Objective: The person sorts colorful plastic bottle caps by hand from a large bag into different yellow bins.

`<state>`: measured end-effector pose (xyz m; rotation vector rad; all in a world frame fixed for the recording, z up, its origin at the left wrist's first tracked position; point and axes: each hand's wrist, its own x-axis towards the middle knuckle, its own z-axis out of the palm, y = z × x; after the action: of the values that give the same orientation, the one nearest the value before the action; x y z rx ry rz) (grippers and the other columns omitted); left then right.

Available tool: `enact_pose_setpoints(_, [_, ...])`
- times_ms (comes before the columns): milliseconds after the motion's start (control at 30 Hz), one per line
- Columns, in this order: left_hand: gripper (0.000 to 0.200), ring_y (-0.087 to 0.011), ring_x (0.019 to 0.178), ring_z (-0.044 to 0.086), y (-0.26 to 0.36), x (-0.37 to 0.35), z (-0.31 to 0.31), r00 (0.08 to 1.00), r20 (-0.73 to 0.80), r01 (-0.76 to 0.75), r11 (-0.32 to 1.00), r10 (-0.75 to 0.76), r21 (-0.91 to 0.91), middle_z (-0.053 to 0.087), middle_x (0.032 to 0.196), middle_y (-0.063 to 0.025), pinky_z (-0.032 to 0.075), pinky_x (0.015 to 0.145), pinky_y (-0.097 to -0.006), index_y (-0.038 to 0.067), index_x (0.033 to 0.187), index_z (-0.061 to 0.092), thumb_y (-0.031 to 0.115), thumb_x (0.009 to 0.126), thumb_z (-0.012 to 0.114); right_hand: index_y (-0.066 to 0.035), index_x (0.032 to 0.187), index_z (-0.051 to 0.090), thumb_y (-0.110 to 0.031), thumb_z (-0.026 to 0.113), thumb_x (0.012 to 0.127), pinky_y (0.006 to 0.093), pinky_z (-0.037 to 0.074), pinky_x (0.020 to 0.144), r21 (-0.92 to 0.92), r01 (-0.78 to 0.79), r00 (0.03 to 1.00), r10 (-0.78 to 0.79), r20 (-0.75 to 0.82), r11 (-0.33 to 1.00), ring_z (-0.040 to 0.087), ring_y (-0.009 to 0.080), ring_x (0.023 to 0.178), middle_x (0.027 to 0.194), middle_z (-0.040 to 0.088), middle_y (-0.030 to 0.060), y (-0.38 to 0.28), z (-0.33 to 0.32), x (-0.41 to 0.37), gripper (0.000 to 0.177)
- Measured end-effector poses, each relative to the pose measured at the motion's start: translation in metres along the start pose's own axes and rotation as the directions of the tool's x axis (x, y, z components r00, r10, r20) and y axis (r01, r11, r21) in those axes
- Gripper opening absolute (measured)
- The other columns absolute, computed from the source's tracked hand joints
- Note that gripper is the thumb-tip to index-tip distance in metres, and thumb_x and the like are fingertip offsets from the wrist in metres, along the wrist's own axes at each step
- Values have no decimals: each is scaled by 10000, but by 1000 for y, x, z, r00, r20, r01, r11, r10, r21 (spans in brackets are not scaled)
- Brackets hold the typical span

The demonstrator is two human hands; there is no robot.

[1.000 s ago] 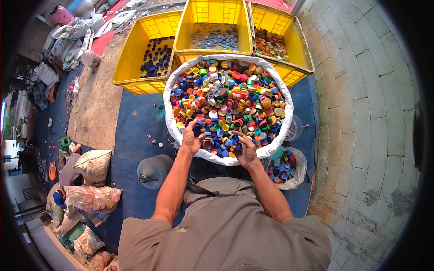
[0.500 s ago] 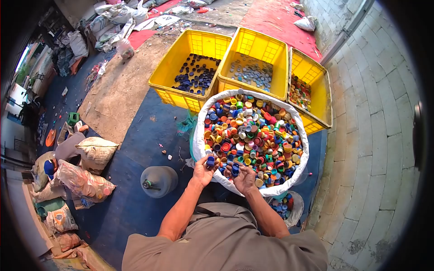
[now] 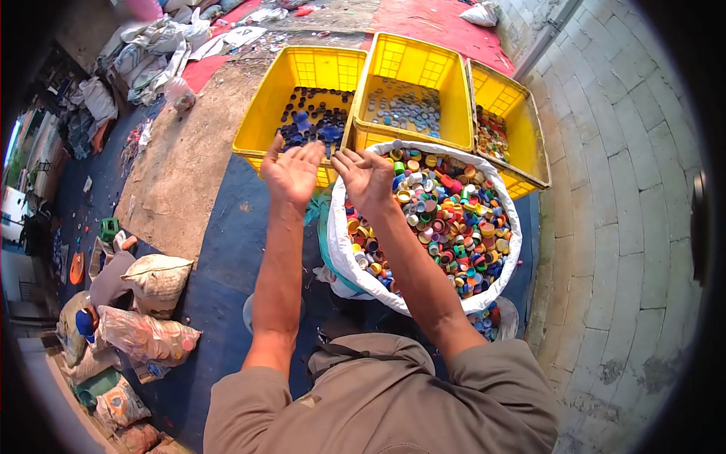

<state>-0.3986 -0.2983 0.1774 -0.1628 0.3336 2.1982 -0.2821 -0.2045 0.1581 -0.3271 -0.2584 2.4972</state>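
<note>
My left hand (image 3: pixel 292 175) reaches to the near rim of the left yellow crate (image 3: pixel 253 136), palm up, open and holding nothing. Close beside it, my right hand (image 3: pixel 365 180) is also open, fingers stretched toward the same crate, above the left edge of a white-rimmed sack (image 3: pixel 342 246). Just beyond the fingertips, blurred blue caps (image 3: pixel 302 121) are in the air over the crate. Dark blue caps lie scattered on its bottom. Mixed bottle caps (image 3: pixel 446 219) of many colours fill the sack.
A middle yellow crate (image 3: pixel 460 136) contains pale blue and grey caps; a right yellow crate (image 3: pixel 535 144) contains mixed ones. A block wall (image 3: pixel 605 204) runs along the right. On the left, a person (image 3: pixel 113 280) is among stuffed sacks (image 3: pixel 159 284). My left forearm partly covers a translucent jug.
Both hands have moved from the sack's near rim forward to the left crate. They held blue caps and have let them go. The view has shifted slightly.
</note>
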Motion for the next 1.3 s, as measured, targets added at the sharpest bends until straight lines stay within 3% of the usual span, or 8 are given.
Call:
enact_pose_setpoints(100, [950, -376, 1414, 128, 7, 4, -5, 993, -78, -80, 992, 88, 97, 70, 1514, -275, 155, 1160, -450, -95, 1428, -58, 315, 864, 586, 25, 862, 357, 50, 440, 685, 495, 188, 1151, 32, 4, 1000, -3, -28, 999, 220, 404, 1344, 1170, 349, 245, 8, -2, -6, 196])
enact_pose_setpoints(233, [881, -337, 1370, 266, -24, -17, -76, 922, -371, -27, 975, 109, 220, 177, 1503, -228, 227, 1133, -438, -82, 1440, 55, 339, 862, 569, 58, 1125, 394, 14, 504, 739, 473, 334, 1090, -141, -28, 990, 8, -141, 990, 390, 385, 1287, 1279, 426, 250, 15, -78, -61, 403])
enact_pose_setpoints(333, [517, -250, 1019, 522, -62, -46, -148, 843, -534, 89, 967, 55, 240, 525, 1168, -137, 425, 957, -395, -6, 1231, 452, 307, 850, 608, 79, 1323, 321, -57, 575, 792, 455, 433, 1016, -205, -147, 968, 98, -231, 968, 494, 359, 1206, 1280, 462, 259, 10, -140, -118, 604])
enact_pose_setpoints(433, [264, -160, 813, 558, -102, -91, -184, 837, -534, 163, 877, 119, 451, 599, 971, -76, 479, 777, -271, 37, 1045, 530, 173, 846, 639, 77, 1281, 377, -78, 579, 792, 423, 477, 958, -330, -262, 921, 133, -366, 907, 552, 344, 1130, 1265, 479, 251, -9, -170, -178, 551])
enact_pose_setpoints(567, [327, -145, 765, 598, -141, -123, -220, 889, -320, 89, 561, 328, 823, 655, 866, -42, 471, 721, -256, 15, 1051, 550, 117, 788, 716, 30, 1227, 434, -26, 566, 770, 344, 522, 810, -403, -294, 887, 90, -452, 867, 616, 260, 963, 1152, 560, 188, -40, -206, -234, 479])
enact_pose_setpoints(633, [366, -162, 782, 611, -147, -129, -210, 895, -138, 85, 143, 424, 986, 672, 884, -59, 470, 724, -271, 8, 1078, 546, 135, 784, 722, 25, 1214, 441, 7, 569, 762, 319, 531, 756, -421, -290, 864, 46, -501, 859, 631, 235, 865, 1090, 583, 165, -54, -206, -249, 470])
enact_pose_setpoints(800, [572, -246, 941, 517, -155, -104, -186, 895, 249, 17, -586, 370, 810, 681, 1007, -41, 403, 865, -379, 50, 1209, 513, 223, 722, 759, -4, 1191, 477, 10, 519, 765, 323, 519, 733, -491, -168, 880, -95, -466, 855, 625, 206, 838, 1050, 602, 144, -82, -221, -255, 429])
enact_pose_setpoints(1300, [691, -263, 964, 525, -163, -57, -194, 932, 246, 71, -799, 267, 596, 635, 1037, -63, 388, 841, -418, 100, 1295, 479, 256, 693, 781, -5, 1211, 459, -50, 561, 795, 302, 497, 729, -499, -167, 873, -108, -476, 850, 604, 179, 847, 1086, 571, 137, -90, -212, -272, 431])
